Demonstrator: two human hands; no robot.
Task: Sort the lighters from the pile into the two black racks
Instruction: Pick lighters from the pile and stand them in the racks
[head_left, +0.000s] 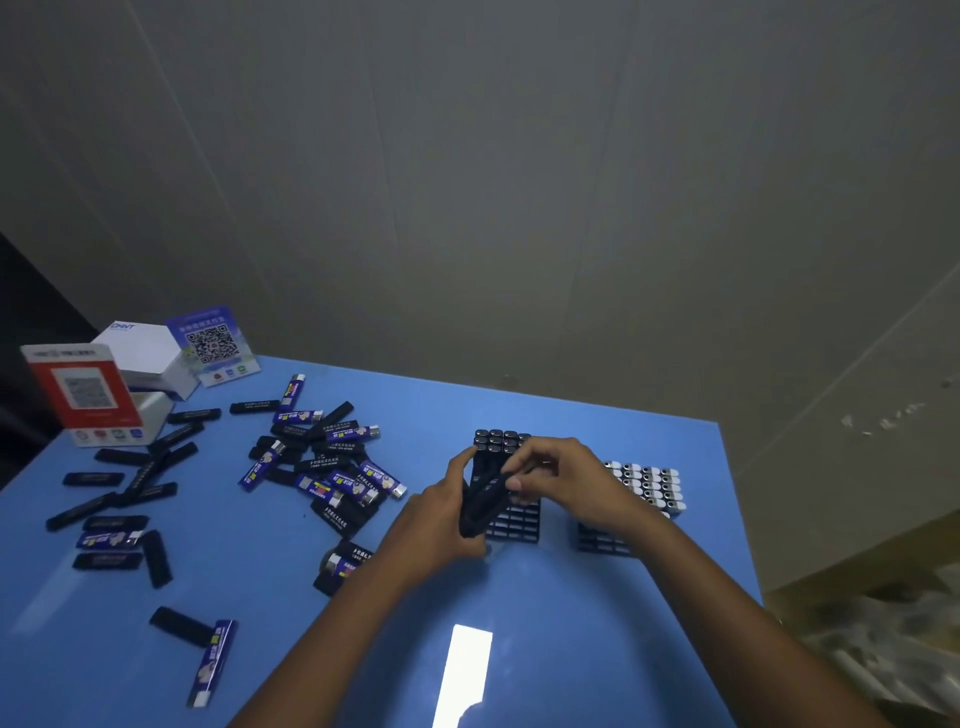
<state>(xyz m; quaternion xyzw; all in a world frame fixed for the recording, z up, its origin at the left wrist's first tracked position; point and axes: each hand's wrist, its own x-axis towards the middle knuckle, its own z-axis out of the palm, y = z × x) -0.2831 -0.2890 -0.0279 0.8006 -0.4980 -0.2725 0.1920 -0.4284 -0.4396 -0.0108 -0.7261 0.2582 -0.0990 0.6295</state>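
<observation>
Both hands meet over the near-centre black rack (511, 522) on a blue worktop (571, 597), at the step of loading black lighters. The left hand (441, 525) has its grip closed round a small bundle of black lighters (480, 506), held slanting, upper ends leaning toward the rack. The right hand (558, 475) pinches the top of that bundle between thumb and fingertips, apparently drawing one lighter off; whether it has one free cannot be told, since the bodies blur together.

The black rack shows a block of black lighters standing at its far, 12 o'clock end, while rows of cells toward 6 o'clock look empty. A second rack (602, 543) stands just beside it toward 3 o'clock, partly hidden by the right forearm, holding lighters with white and silver tops (647, 483).

The main pile (324, 462), a mix of black and blue-printed lighters, lies toward 9 o'clock of the hands, with more black ones scattered at 9 o'clock near the worktop's left edge (122, 483) and a few strays toward 7 o'clock. Two QR-code stands and a white box (148, 353) sit at the far left corner.

The next move looks to call for turning one black lighter upright and lowering it squarely into an open cell next to the filled block, without knocking its neighbours. Much of the pile remains, so the sorting appears far from finished.
</observation>
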